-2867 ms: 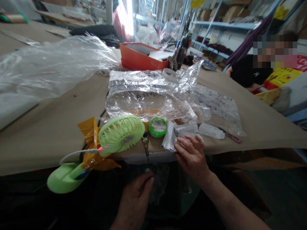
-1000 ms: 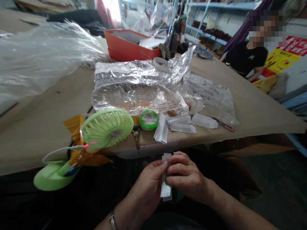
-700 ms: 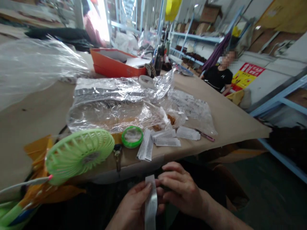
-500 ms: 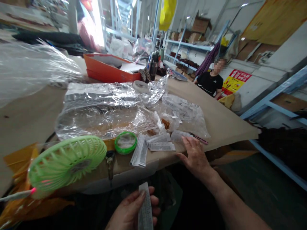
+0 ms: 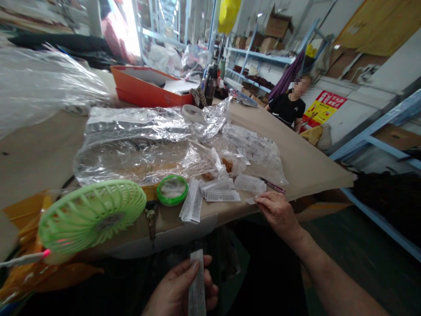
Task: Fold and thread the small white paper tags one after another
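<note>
Below the table edge, my left hand [image 5: 184, 285] is closed around a narrow strip of printed paper labels [image 5: 197, 281], thumb pressed on top. At the table's front edge my right hand [image 5: 278, 213] pinches a small white label [image 5: 251, 200] between thumb and fingertips. Just beyond it lies a fanned pile of labels [image 5: 250, 183], with a dark pen [image 5: 272, 185] beside it. Further left are more printed labels [image 5: 222, 195] and a slanted stack of label strips [image 5: 191, 202]. A green round container [image 5: 172, 190] with whitish contents sits left of that stack.
A light green fan [image 5: 95, 217] stands at the front left. Clear plastic bags [image 5: 141, 153] cover the table's middle, with a tape roll [image 5: 192, 113] on them. Behind are an orange box [image 5: 148, 94] and a dark bottle [image 5: 210, 83]. A person [image 5: 289, 105] sits at the far right.
My right hand has drawn back slightly from the fanned labels, its spread fingers closing into a pinch on a small label. My left hand still holds its strip.
</note>
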